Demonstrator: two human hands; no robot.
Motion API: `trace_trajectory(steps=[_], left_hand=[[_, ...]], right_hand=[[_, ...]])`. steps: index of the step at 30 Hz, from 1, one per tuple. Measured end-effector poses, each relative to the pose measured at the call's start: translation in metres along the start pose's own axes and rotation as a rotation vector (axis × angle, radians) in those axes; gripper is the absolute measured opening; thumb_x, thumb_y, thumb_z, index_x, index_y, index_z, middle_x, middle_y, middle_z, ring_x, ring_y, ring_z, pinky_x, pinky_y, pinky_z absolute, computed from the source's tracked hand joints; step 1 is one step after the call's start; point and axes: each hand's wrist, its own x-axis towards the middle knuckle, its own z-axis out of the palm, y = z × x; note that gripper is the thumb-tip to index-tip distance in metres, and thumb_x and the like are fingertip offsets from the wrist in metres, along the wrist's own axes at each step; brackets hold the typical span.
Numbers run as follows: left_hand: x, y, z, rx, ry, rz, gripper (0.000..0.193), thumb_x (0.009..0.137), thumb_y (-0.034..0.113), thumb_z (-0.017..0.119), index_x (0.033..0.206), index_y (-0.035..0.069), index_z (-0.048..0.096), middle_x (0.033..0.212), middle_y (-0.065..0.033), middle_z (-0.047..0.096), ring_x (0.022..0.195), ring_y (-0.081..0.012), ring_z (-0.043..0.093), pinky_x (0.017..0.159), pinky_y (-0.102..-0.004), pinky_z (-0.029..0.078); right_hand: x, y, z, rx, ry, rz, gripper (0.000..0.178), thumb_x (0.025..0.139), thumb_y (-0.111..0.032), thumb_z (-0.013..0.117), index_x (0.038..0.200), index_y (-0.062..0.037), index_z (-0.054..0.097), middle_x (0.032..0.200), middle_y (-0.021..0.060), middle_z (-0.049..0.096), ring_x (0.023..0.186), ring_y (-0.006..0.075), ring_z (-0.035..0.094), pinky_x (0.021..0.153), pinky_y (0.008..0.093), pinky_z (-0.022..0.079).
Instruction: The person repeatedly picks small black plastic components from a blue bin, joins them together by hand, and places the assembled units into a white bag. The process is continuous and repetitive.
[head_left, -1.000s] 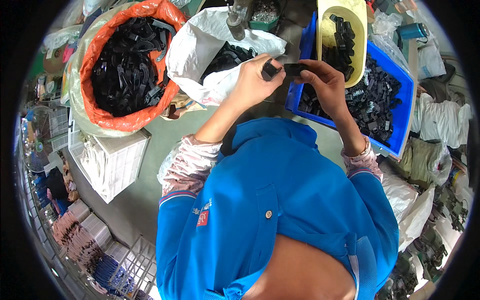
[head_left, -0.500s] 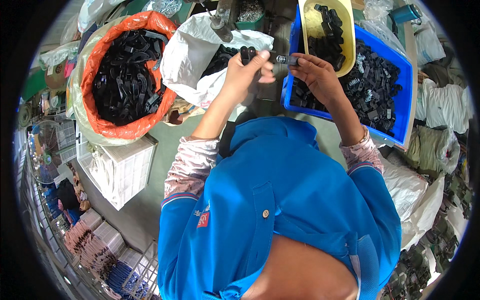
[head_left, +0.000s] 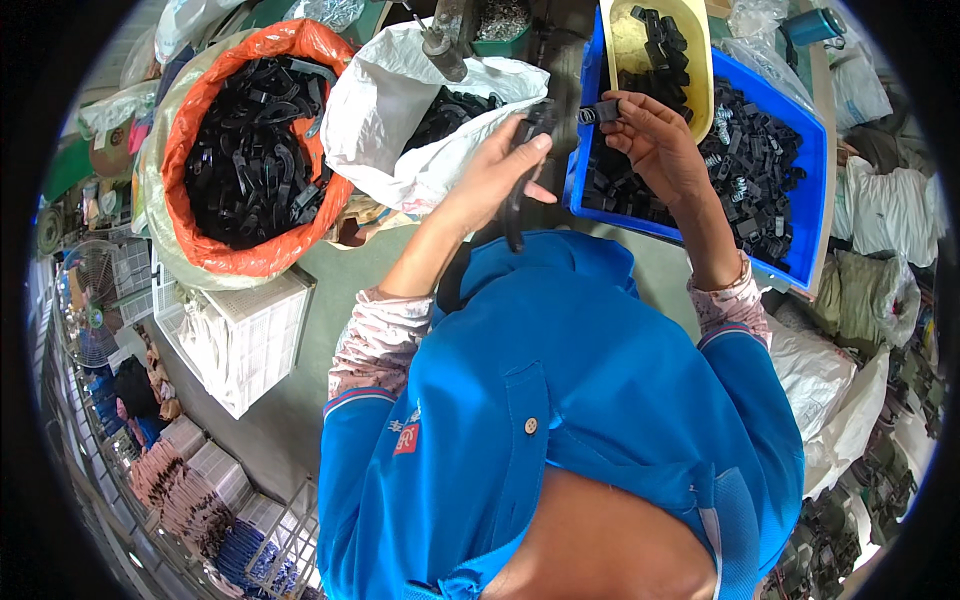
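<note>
My left hand (head_left: 487, 178) is closed around a long black plastic handle-like part (head_left: 516, 205), whose lower end points down toward my lap. Between the fingertips of my right hand (head_left: 662, 145) is a small black plastic block (head_left: 607, 111). A metal coil spring (head_left: 587, 116) sticks out of that block on the side facing my left hand. The two parts are apart, with a gap between the hands. Under my right hand stands a blue bin (head_left: 640, 228) with similar black blocks, some carrying springs. A white sack (head_left: 372, 120) holding black parts lies just beyond my left hand.
An orange-lined sack (head_left: 178, 200) full of black curved parts stands at the left, beside a white plastic crate (head_left: 265, 340). On the blue bin rests a yellow tub (head_left: 702, 60) with black pieces. A metal machine spindle (head_left: 443, 52) hangs over the white sack.
My left hand has turned, swinging the black part so it now hangs downward. My right hand has shifted slightly right with the block and spring, widening the gap.
</note>
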Motion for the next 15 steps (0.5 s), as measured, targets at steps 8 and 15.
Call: trace_trajectory(steps=[8,15], left_hand=[[0.001,-0.010,-0.010,-0.036,-0.038,-0.012,0.039,0.086,-0.003,0.068,0.122,0.004,0.054,0.115,-0.0112,0.065,0.094,-0.0181,0.068,0.076,-0.0292,0.059],[-0.004,-0.008,-0.004,0.000,-0.023,-0.061,0.042,0.088,-0.001,0.066,0.127,0.003,0.052,0.118,-0.0094,0.064,0.099,-0.0183,0.067,0.073,-0.0284,0.058]], right_hand=[[0.007,0.000,0.009,-0.154,0.039,-0.083,0.027,0.097,-0.015,0.060,0.118,0.0013,0.061,0.098,0.0041,0.066,0.086,0.0110,0.064,0.079,0.0240,0.052],[0.013,0.009,0.010,-0.464,0.044,-0.156,0.026,0.094,-0.019,0.065,0.112,0.0008,0.064,0.096,0.0020,0.065,0.083,0.0092,0.062,0.079,0.0244,0.051]])
